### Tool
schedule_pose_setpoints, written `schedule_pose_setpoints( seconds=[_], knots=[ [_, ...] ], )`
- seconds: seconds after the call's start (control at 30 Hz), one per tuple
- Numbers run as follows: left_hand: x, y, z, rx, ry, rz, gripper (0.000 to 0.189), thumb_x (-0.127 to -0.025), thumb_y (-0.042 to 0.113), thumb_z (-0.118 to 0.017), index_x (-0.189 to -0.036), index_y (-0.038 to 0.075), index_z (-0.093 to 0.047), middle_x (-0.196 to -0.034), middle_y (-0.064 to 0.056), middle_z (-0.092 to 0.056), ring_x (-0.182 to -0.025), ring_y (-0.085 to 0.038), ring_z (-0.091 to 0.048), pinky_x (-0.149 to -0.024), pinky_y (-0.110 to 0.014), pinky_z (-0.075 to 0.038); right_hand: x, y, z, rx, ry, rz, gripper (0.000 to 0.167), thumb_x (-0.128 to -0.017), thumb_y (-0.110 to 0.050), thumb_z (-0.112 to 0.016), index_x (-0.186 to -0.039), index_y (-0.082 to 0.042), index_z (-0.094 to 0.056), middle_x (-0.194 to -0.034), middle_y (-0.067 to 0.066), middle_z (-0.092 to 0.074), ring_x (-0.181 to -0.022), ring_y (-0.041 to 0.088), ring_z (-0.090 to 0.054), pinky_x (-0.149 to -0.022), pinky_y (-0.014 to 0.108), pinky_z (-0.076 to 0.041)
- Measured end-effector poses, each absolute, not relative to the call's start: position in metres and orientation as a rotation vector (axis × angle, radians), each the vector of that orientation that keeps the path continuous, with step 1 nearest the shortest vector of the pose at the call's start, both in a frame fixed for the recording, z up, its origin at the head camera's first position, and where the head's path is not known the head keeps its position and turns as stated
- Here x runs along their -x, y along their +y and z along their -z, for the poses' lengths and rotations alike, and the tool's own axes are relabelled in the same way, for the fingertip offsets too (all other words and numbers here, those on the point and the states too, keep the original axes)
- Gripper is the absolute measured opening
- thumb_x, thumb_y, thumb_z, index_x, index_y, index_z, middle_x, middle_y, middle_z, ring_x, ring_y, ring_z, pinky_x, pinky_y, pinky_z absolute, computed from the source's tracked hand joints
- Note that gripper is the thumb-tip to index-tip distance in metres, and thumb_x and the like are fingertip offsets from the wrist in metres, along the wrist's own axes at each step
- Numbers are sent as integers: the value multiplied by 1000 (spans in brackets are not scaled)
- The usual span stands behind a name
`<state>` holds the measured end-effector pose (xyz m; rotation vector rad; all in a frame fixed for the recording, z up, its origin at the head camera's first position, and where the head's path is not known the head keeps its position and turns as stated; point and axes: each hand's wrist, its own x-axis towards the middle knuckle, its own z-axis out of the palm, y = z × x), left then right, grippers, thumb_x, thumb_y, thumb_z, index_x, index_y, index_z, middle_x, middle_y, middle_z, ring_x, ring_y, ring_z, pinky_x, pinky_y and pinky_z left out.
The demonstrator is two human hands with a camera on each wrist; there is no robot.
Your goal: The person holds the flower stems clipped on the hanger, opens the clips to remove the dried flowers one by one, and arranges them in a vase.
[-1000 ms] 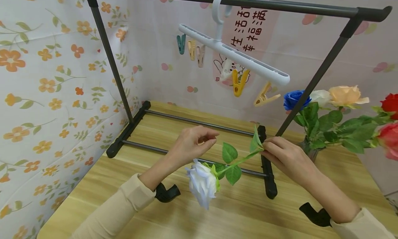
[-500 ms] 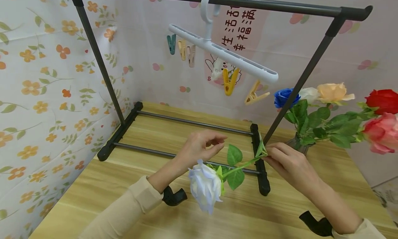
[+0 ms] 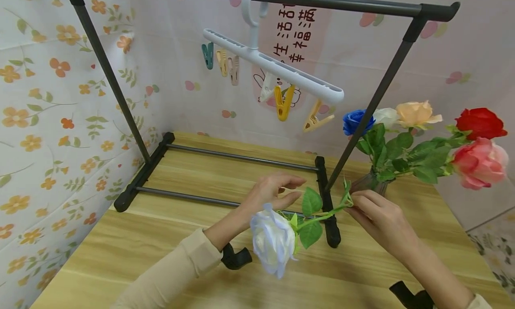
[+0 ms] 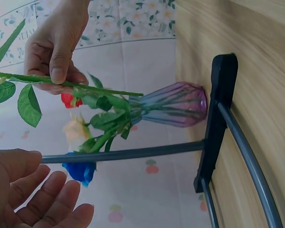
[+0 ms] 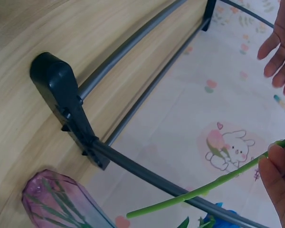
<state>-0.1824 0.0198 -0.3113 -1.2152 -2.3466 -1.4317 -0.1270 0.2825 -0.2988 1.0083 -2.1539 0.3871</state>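
A pale blue-white artificial rose [image 3: 273, 240] is held above the table, its bloom toward me and lower left. My right hand [image 3: 380, 217] pinches its green stem [image 5: 194, 192] between thumb and fingers, and the bare stem end sticks out beyond the grip. Beside the stem leaves, my left hand [image 3: 270, 193] hovers with loosely bent fingers, holding nothing; in the left wrist view its palm and fingers show apart from the stem. Behind my right hand stands a pink-blue glass vase [image 4: 180, 104] with blue, white, peach, red [image 3: 481, 123] and pink roses.
A dark metal rack [image 3: 331, 224] stands on the wooden table [image 3: 193, 264]. From its top bar hangs a white hanger [image 3: 273, 66] with several clothespins [image 3: 284, 104]. Flowered cloth [image 3: 48, 134] covers the left side, and a printed backdrop lies behind.
The head view has turned to the right. Both hands and the rose have shifted rightward relative to the rack, toward the vase. My right hand keeps its pinch on the stem.
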Motion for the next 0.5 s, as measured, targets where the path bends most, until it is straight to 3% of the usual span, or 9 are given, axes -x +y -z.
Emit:
schedule_pose_setpoints(
  seconds=[0.5],
  knots=[
    [175,43,311,1229,-2417,1560,32,-92,14,-61,-123,7,-62,-122,-6,-64,-108,-20,-62,-85,-26,-51,115,297,302,-929,-2126,-366,42,-98,-37,-46,-77,-7,-66,-80,2,-63,-63,8,-56,-56,14,-43]
  ],
)
